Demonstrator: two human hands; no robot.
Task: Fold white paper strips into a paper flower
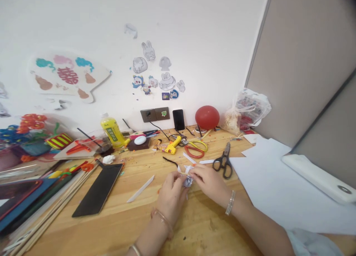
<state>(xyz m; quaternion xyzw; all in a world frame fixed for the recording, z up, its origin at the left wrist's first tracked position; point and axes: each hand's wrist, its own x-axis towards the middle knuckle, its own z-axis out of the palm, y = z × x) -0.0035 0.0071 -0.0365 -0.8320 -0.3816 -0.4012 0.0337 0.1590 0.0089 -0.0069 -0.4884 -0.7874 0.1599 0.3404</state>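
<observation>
Near the middle of the wooden table, my left hand (172, 191) has its fingers closed on a small folded white paper piece (188, 181). My right hand (205, 177) pinches the same piece from the other side, by its upper edge. A thin pale stick-like bit (183, 173) lies across the top of the piece between the hands. Loose white paper strips rest around: one (141, 189) to the left, another (189, 158) just beyond the fingers. Black-handled scissors (224, 163) lie to the right of my right hand.
Behind the hands are red-handled scissors (194, 151), a yellow glue gun (173, 145), a phone (178, 120) and a red balloon (207, 117). A black tablet-like slab (98, 191), yellow bottle (112, 131) and wooden sticks (62, 200) stand or lie left. White sheets (278, 189) cover the right.
</observation>
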